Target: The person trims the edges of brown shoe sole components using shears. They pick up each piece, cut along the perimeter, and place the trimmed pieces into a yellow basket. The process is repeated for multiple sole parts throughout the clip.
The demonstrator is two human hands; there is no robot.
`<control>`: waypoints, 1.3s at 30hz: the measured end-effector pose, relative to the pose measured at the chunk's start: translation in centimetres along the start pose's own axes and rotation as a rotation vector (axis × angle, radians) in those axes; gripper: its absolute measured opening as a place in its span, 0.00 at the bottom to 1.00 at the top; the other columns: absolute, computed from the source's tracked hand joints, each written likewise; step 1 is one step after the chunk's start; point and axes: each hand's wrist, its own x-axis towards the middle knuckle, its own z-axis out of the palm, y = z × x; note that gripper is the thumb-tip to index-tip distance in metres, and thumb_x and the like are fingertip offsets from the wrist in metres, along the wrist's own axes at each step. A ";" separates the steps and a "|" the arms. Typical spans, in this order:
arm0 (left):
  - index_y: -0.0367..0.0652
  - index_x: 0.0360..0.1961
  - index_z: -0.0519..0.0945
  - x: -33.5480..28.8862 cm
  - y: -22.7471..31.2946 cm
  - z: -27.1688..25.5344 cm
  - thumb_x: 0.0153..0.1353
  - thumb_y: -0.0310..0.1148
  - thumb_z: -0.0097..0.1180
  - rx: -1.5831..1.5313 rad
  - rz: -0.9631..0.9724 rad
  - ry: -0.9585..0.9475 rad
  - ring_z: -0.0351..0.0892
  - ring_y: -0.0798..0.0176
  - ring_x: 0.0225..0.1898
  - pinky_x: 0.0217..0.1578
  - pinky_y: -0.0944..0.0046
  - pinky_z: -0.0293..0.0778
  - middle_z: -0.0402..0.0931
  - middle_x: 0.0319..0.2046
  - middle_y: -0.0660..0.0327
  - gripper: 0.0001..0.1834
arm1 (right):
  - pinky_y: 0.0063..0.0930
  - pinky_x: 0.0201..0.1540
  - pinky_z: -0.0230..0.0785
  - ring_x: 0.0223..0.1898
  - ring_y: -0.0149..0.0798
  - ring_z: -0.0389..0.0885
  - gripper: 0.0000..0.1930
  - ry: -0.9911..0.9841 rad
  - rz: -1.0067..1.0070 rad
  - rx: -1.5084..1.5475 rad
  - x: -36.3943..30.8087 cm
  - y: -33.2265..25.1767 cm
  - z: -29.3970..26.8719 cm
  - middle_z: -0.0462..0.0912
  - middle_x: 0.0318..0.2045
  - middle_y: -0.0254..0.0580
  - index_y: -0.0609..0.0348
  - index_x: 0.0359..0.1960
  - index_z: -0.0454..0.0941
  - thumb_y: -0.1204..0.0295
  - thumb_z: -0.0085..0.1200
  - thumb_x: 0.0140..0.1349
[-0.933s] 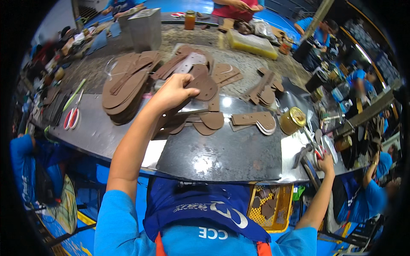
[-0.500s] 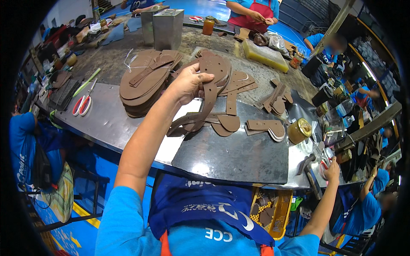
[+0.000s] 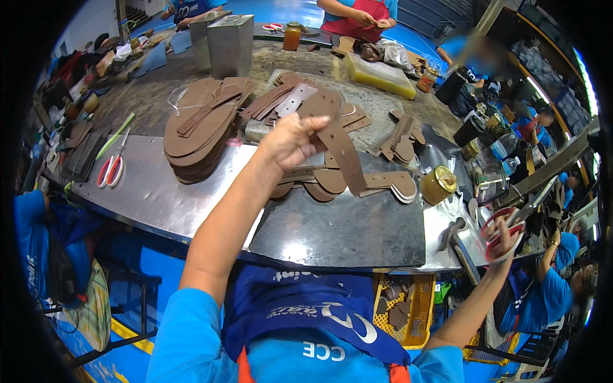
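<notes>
My left hand point(image 3: 290, 143) pinches a curved brown strap piece point(image 3: 345, 163) with punched holes, above the table. Under and around it lie more brown cut pieces, among them rounded ones point(image 3: 322, 190) and a pair with pale edges point(image 3: 402, 185). At the right, my right hand point(image 3: 501, 246) has its fingers in the red-and-white handles of a pair of scissors point(image 3: 531, 205), blades pointing up and away. Left of my left hand sits a tall stack of brown sole-shaped pieces point(image 3: 191, 150), with straps on top.
A black mat point(image 3: 338, 233) lies in front of me. A hammer point(image 3: 465, 255) and a glue jar point(image 3: 438, 185) stand right of it. Other scissors point(image 3: 111, 170) lie at the left. Metal tins point(image 3: 231, 48) stand farther back. A yellow crate point(image 3: 419, 313) is below the edge; co-workers surround the table.
My left hand has moved slightly right and lower, and the strap has swung to the right. My right hand has lifted the scissors off the table. The whole view has shifted a little.
</notes>
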 end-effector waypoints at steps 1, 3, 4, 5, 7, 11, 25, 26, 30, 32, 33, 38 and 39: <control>0.34 0.44 0.69 -0.4 -1.0 0.6 0.55 0.29 0.53 -0.023 -0.054 0.041 0.78 0.60 0.38 0.38 0.63 0.78 0.75 0.39 0.53 0.16 | 0.19 0.18 0.58 0.17 0.28 0.66 0.17 -0.054 -0.011 0.104 -1.4 -0.2 2.1 0.67 0.19 0.34 0.57 0.42 0.64 0.63 0.51 0.56; 0.36 0.43 0.69 -1.7 -2.3 2.1 0.56 0.29 0.52 -0.149 -0.116 -0.129 0.79 0.61 0.36 0.35 0.64 0.79 0.76 0.38 0.55 0.14 | 0.21 0.17 0.57 0.15 0.29 0.64 0.16 -0.277 0.160 0.412 -4.0 0.1 6.3 0.66 0.17 0.34 0.57 0.40 0.63 0.60 0.48 0.57; 0.38 0.43 0.69 -2.1 -2.5 3.0 0.57 0.30 0.51 -0.149 -0.209 -0.151 0.80 0.62 0.35 0.33 0.65 0.80 0.76 0.37 0.55 0.13 | 0.21 0.16 0.56 0.14 0.29 0.63 0.16 -0.145 0.240 0.345 -5.5 0.7 8.6 0.66 0.16 0.34 0.57 0.39 0.64 0.58 0.46 0.58; 0.38 0.44 0.69 -2.8 -2.8 4.0 0.57 0.28 0.51 -0.240 -0.196 -0.239 0.80 0.62 0.35 0.32 0.66 0.80 0.76 0.36 0.54 0.14 | 0.21 0.16 0.55 0.13 0.29 0.62 0.17 -0.044 0.292 0.299 -6.7 1.3 10.8 0.66 0.16 0.33 0.58 0.38 0.65 0.55 0.44 0.59; 0.38 0.45 0.68 -3.8 -2.8 5.8 0.57 0.26 0.50 -0.378 -0.210 -0.298 0.80 0.63 0.34 0.34 0.67 0.80 0.77 0.34 0.56 0.14 | 0.21 0.16 0.57 0.13 0.29 0.63 0.20 -0.358 0.428 0.366 -6.1 1.4 13.1 0.66 0.15 0.32 0.59 0.36 0.68 0.52 0.43 0.60; 0.39 0.42 0.71 -4.6 -2.7 7.4 0.55 0.24 0.53 -0.286 -0.008 -0.175 0.79 0.67 0.31 0.29 0.71 0.78 0.77 0.32 0.60 0.12 | 0.22 0.20 0.63 0.18 0.30 0.70 0.19 -0.525 0.506 0.491 -7.2 2.8 18.6 0.70 0.18 0.34 0.60 0.34 0.70 0.53 0.46 0.59; 0.41 0.35 0.75 -2.9 -2.2 4.1 0.53 0.25 0.57 -0.089 0.267 0.116 0.76 0.72 0.26 0.23 0.74 0.75 0.77 0.29 0.64 0.07 | 0.21 0.33 0.59 0.31 0.28 0.68 0.32 -0.910 0.297 0.040 -7.9 0.9 22.5 0.73 0.30 0.34 0.61 0.46 0.67 0.41 0.39 0.56; 0.40 0.34 0.75 -2.8 -2.2 4.2 0.53 0.25 0.57 -0.025 0.317 0.118 0.76 0.73 0.26 0.23 0.75 0.75 0.77 0.28 0.64 0.07 | 0.22 0.34 0.60 0.31 0.28 0.68 0.32 -0.893 0.303 0.031 -8.2 0.8 22.7 0.73 0.30 0.34 0.61 0.46 0.67 0.42 0.39 0.57; 0.40 0.33 0.76 -2.6 -2.4 4.7 0.52 0.26 0.58 0.124 0.384 0.156 0.75 0.74 0.25 0.22 0.75 0.73 0.77 0.27 0.65 0.07 | 0.24 0.37 0.62 0.34 0.30 0.68 0.31 -0.898 0.265 -0.046 -7.5 0.1 22.9 0.73 0.33 0.37 0.60 0.43 0.67 0.42 0.38 0.58; 0.40 0.33 0.76 -2.6 -2.8 5.1 0.52 0.26 0.59 0.082 0.335 0.178 0.75 0.74 0.25 0.22 0.75 0.73 0.77 0.28 0.64 0.07 | 0.24 0.37 0.62 0.34 0.31 0.68 0.30 -0.892 0.279 -0.067 -7.1 0.0 23.2 0.73 0.32 0.38 0.61 0.41 0.67 0.41 0.37 0.58; 0.39 0.33 0.76 -2.5 -2.7 5.1 0.52 0.26 0.59 0.088 0.342 0.169 0.75 0.74 0.25 0.23 0.75 0.73 0.77 0.28 0.64 0.07 | 0.25 0.36 0.62 0.33 0.31 0.68 0.31 -0.883 0.289 -0.073 -6.9 0.0 23.5 0.73 0.31 0.38 0.61 0.40 0.67 0.41 0.37 0.58; 0.38 0.32 0.76 -1.9 -2.4 5.1 0.53 0.27 0.58 0.122 0.320 0.160 0.75 0.73 0.25 0.23 0.74 0.74 0.77 0.27 0.64 0.07 | 0.25 0.33 0.63 0.28 0.32 0.69 0.30 -0.782 0.161 -0.179 -6.6 0.1 24.2 0.72 0.24 0.39 0.63 0.36 0.68 0.42 0.35 0.59; 0.38 0.32 0.76 -1.7 -2.5 5.2 0.53 0.27 0.58 0.121 0.331 0.166 0.75 0.73 0.25 0.24 0.74 0.74 0.77 0.27 0.64 0.06 | 0.25 0.32 0.63 0.27 0.32 0.69 0.30 -0.754 0.095 -0.188 -6.6 0.2 24.3 0.72 0.23 0.39 0.63 0.35 0.68 0.42 0.35 0.59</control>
